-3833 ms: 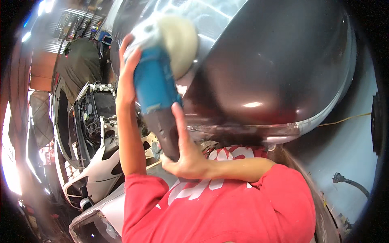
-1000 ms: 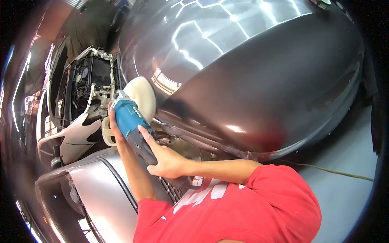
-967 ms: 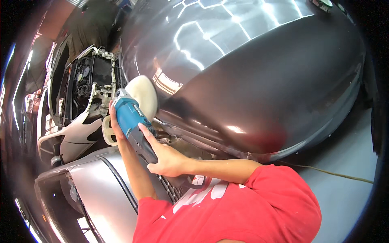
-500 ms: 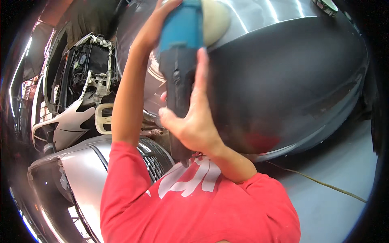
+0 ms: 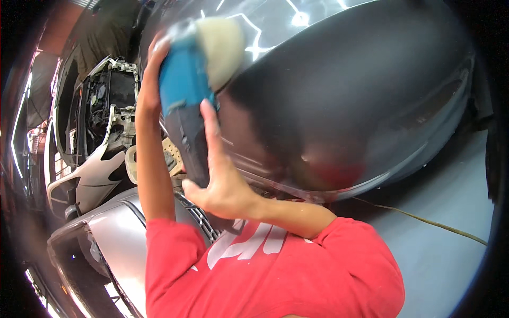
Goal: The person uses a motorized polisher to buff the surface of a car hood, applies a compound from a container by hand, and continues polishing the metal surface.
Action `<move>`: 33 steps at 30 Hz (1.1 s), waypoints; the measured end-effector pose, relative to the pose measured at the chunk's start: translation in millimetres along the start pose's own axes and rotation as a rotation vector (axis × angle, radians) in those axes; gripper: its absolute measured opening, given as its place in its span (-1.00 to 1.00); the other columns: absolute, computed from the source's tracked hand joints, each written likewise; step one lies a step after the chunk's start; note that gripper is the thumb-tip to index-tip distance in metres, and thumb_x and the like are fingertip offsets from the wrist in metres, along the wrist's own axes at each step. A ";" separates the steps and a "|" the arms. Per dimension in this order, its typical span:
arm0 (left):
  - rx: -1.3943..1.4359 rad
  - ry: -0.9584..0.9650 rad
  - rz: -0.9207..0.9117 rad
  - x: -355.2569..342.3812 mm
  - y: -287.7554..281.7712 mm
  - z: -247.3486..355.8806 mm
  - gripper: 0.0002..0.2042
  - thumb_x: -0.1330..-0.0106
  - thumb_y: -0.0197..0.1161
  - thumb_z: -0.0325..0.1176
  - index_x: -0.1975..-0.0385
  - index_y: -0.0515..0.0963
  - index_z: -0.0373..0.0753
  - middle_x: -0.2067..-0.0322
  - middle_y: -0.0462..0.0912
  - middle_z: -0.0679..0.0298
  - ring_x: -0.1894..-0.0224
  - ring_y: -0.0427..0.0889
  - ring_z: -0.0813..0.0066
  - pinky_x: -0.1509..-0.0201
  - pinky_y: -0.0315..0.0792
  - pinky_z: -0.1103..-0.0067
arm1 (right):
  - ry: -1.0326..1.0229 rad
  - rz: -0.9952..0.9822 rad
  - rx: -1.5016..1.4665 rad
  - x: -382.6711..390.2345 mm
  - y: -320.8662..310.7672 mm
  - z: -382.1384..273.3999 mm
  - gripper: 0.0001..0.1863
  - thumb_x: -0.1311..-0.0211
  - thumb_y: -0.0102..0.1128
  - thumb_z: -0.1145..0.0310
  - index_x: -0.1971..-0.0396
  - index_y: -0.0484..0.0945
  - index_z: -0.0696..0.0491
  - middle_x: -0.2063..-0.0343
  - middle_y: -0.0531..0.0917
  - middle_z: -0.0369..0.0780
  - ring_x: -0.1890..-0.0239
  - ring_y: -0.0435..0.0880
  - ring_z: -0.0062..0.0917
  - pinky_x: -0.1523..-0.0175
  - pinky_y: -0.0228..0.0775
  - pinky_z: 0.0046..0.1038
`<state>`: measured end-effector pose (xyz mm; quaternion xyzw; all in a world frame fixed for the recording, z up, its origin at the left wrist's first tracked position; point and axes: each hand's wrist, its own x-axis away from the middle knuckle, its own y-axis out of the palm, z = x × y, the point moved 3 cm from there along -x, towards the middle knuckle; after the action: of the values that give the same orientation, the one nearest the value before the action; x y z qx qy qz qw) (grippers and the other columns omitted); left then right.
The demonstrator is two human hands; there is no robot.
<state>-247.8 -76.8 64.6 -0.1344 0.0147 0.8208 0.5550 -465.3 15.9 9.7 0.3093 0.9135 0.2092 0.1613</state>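
Both of my hands are on a car polisher [image 5: 183,74] with a teal-blue head and a dark grip. Its round cream pad [image 5: 225,50], smeared by motion, faces the glossy car body; whether the whole pad touches is hard to tell. My left hand [image 5: 155,58] holds the front end of the tool, its fingers partly hidden and blurred. Around the rear grip is my right hand [image 5: 228,185], index finger laid along the side and thumb across it. Right of the pad stretches a dark, shiny car panel [image 5: 350,100] with light reflections at its upper edge.
A silver car [image 5: 119,228] with a grille stands at lower left. Beyond it is a white car front end [image 5: 90,164] with its engine bay exposed, beside a cream plastic chair [image 5: 131,164]. A yellowish cord [image 5: 424,224] runs over the grey floor [image 5: 440,265] at right.
The polisher and both hands have moved left and toward me, down in the picture. More of its pad now shows. Both hands keep their hold.
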 end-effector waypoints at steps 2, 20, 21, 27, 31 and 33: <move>0.044 -0.066 0.131 38.3 -30.5 -8.9 -0.42 -0.45 0.09 -0.09 -0.39 0.25 -0.21 -0.27 0.40 0.16 -0.28 0.44 0.31 -0.37 0.33 0.40 | 0.032 -0.065 0.025 6.3 18.1 17.5 0.22 -0.01 0.18 0.60 -0.55 -0.48 -0.14 -0.23 0.35 0.09 -0.07 0.53 -0.13 -0.21 0.33 -0.32; 0.454 -0.176 0.140 61.5 -61.4 -55.1 -0.35 -0.48 -0.03 0.23 -0.29 0.37 -0.21 -0.06 0.60 0.09 -0.03 0.66 0.26 -0.13 0.58 0.35 | 0.202 -0.203 0.236 -32.0 -1.9 0.9 0.15 -0.05 0.21 0.61 -0.58 -0.29 -0.14 -0.14 0.47 -0.10 0.11 0.59 -0.50 -0.04 0.46 -0.49; 0.351 -0.161 0.246 42.4 -48.8 -52.2 -0.33 -0.47 -0.03 0.24 -0.29 0.39 -0.25 -0.04 0.63 0.13 -0.03 0.66 0.27 -0.16 0.55 0.37 | 0.096 -0.150 0.274 -33.3 -10.9 -9.8 0.14 -0.06 0.21 0.63 -0.58 -0.26 -0.14 -0.10 0.48 -0.13 0.14 0.58 -0.54 0.04 0.49 -0.51; 0.451 -0.075 -0.032 -80.8 55.8 -41.4 -0.29 -0.38 0.06 0.30 -0.14 0.53 -0.29 0.07 0.69 0.08 0.12 0.74 0.26 -0.04 0.64 0.36 | -0.043 0.190 0.188 -37.8 -51.7 -84.7 0.07 -0.11 0.19 0.67 -0.57 -0.17 -0.10 0.20 0.58 -0.13 0.40 0.58 -0.61 0.39 0.52 -0.55; 0.470 -0.058 -0.004 -95.6 91.8 -31.9 -0.32 -0.39 0.07 0.26 -0.14 0.53 -0.30 0.08 0.69 0.07 0.13 0.74 0.26 -0.02 0.64 0.34 | -0.118 0.262 0.247 -45.2 -63.0 -94.2 0.06 -0.14 0.17 0.68 -0.57 -0.21 -0.10 0.21 0.58 -0.11 0.43 0.57 -0.60 0.40 0.51 -0.54; 0.441 -0.041 0.048 -88.2 80.6 -36.4 -0.34 -0.40 0.08 0.24 -0.15 0.52 -0.30 0.08 0.69 0.07 0.14 0.74 0.26 -0.01 0.65 0.33 | -0.104 0.246 0.218 -48.8 -57.1 -82.5 0.07 -0.13 0.18 0.68 -0.57 -0.21 -0.12 0.21 0.58 -0.12 0.43 0.57 -0.60 0.40 0.51 -0.54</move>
<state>-283.4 -194.0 40.4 0.0073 0.1856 0.8133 0.5514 -491.8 -79.5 61.3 0.4447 0.8766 0.1107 0.1471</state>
